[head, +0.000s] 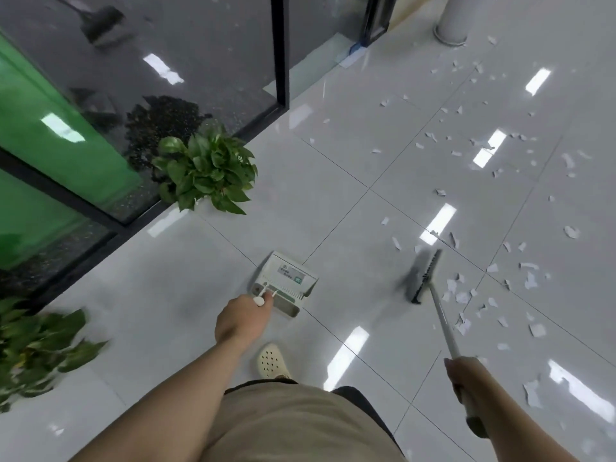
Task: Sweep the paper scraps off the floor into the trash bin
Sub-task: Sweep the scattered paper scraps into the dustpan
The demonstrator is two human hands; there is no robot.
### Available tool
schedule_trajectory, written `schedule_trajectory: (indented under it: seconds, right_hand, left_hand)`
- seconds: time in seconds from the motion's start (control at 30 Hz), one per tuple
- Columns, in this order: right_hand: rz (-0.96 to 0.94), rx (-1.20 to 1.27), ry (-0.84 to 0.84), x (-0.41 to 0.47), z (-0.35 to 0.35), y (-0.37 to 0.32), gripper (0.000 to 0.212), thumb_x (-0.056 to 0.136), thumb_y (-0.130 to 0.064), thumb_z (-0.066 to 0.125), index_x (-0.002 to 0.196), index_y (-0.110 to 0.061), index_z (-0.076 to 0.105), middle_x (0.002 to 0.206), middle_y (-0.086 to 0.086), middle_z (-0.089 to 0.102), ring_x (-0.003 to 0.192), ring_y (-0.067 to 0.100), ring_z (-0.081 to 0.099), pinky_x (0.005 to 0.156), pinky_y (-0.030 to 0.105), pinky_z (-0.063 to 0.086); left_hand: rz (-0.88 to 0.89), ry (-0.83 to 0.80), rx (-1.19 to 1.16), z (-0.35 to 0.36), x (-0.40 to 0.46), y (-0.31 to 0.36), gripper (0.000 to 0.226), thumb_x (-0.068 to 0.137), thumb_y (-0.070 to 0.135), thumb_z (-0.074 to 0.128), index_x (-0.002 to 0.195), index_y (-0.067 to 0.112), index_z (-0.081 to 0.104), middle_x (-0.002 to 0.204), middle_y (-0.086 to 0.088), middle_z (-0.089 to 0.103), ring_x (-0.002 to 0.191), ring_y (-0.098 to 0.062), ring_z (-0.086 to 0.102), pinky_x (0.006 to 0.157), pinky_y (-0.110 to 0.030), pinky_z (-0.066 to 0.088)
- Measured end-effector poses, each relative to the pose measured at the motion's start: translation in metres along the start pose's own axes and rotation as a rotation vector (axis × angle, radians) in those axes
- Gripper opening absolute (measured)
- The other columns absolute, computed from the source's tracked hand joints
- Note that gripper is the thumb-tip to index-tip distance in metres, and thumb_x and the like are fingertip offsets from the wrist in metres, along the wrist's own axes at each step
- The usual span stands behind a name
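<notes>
head view looks steeply down at floor (333, 181) ahead.

One printed label (290, 272) is present, fixed to the inside face of the dustpan (283, 285) that stands on the floor. It carries a grey panel with lines of small dark print and a small green patch with a white mark at its right end, but the characters are too small and blurred to read. No other text, brand, number or sign can be made out anywhere in the head view.
</notes>
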State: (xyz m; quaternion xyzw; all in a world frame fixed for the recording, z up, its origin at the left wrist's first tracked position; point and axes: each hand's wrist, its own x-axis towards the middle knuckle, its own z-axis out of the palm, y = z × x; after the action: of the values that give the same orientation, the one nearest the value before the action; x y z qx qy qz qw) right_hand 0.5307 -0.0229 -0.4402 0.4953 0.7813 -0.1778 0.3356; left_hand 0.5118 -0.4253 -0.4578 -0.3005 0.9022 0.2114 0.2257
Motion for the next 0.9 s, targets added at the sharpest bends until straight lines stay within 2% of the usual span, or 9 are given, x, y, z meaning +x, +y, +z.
schedule_trajectory:
  seconds: [0.07,0.1,0.17,0.27,0.4,0.5,0.63,0.77,0.9]
  right_hand:
    - [-0.04,-0.025,-0.051,0.009,0.02,-0.011,0.05,0.101,-0.038,0.044,0.082,0.007,0.054,0.043,0.011,0.053,0.046,0.026,0.056,0.061,0.036,0.059]
    - [-0.048,-0.009,-0.082,-0.006,0.023,-0.027,0.049,0.1,-0.039,0.045,0.088,0.007,0.056,0.04,0.009,0.051,0.04,0.024,0.053,0.052,0.032,0.054]
    - [-0.078,-0.024,-0.073,-0.024,0.029,-0.051,0.046,0.1,-0.039,0.046,0.092,0.005,0.057,0.038,0.009,0.049,0.032,0.021,0.048,0.045,0.026,0.045]
    - [-0.124,-0.031,-0.141,-0.035,0.04,-0.078,0.043,0.099,-0.039,0.046,0.088,0.002,0.056,0.042,0.008,0.048,0.034,0.02,0.046,0.046,0.025,0.042]
    - [-0.224,-0.083,-0.228,-0.037,0.046,-0.104,0.04,0.097,-0.039,0.048,0.084,-0.002,0.056,0.053,0.007,0.048,0.041,0.02,0.046,0.052,0.027,0.042]
    - [-0.295,-0.157,-0.237,-0.029,0.041,-0.109,0.035,0.098,-0.039,0.047,0.087,-0.006,0.054,0.062,0.006,0.053,0.046,0.019,0.05,0.047,0.024,0.042]
    - [-0.247,-0.166,-0.278,0.006,0.02,-0.084,0.034,0.099,-0.039,0.042,0.096,-0.006,0.051,0.064,0.006,0.049,0.044,0.018,0.045,0.044,0.022,0.038]
    - [-0.091,-0.139,-0.323,0.062,-0.018,-0.025,0.034,0.102,-0.038,0.04,0.103,-0.005,0.05,0.066,0.005,0.048,0.049,0.016,0.045,0.044,0.024,0.037]
    - [0.084,-0.043,-0.377,0.124,-0.069,0.053,0.034,0.101,-0.037,0.04,0.089,-0.007,0.051,0.04,0.002,0.042,0.032,0.015,0.035,0.041,0.017,0.029]
  left_hand:
    - [0.037,-0.01,0.019,-0.002,0.013,0.009,0.064,0.096,0.07,0.034,0.081,0.02,0.069,0.079,-0.001,0.069,0.075,-0.027,0.065,0.061,-0.029,0.049]
    - [0.049,-0.018,0.028,-0.002,0.018,0.014,0.063,0.096,0.07,0.034,0.08,0.02,0.069,0.079,-0.001,0.068,0.075,-0.027,0.065,0.061,-0.029,0.048]
    - [0.07,-0.034,0.038,-0.003,0.024,0.023,0.061,0.098,0.068,0.035,0.08,0.02,0.068,0.075,0.001,0.065,0.071,-0.026,0.061,0.059,-0.028,0.044]
    - [0.102,-0.052,0.041,-0.005,0.027,0.035,0.061,0.099,0.068,0.036,0.079,0.019,0.065,0.071,0.002,0.06,0.068,-0.024,0.058,0.056,-0.028,0.04]
    - [0.114,-0.053,-0.007,-0.008,0.034,0.052,0.062,0.098,0.069,0.036,0.076,0.018,0.065,0.073,-0.001,0.065,0.069,-0.025,0.062,0.058,-0.029,0.046]
    - [0.062,-0.067,-0.08,-0.004,0.03,0.07,0.065,0.098,0.07,0.036,0.077,0.016,0.067,0.074,-0.002,0.065,0.068,-0.024,0.061,0.057,-0.029,0.043]
    - [0.062,-0.089,-0.053,0.011,0.018,0.099,0.069,0.098,0.07,0.035,0.072,0.014,0.065,0.072,-0.003,0.067,0.067,-0.024,0.063,0.056,-0.028,0.043]
    - [0.164,-0.118,0.164,0.026,0.002,0.143,0.067,0.099,0.068,0.034,0.071,0.015,0.065,0.069,-0.001,0.067,0.064,-0.021,0.062,0.054,-0.028,0.043]
    - [0.25,-0.164,0.234,0.06,-0.015,0.2,0.071,0.1,0.068,0.032,0.071,0.014,0.066,0.069,-0.002,0.067,0.065,-0.022,0.063,0.058,-0.03,0.047]
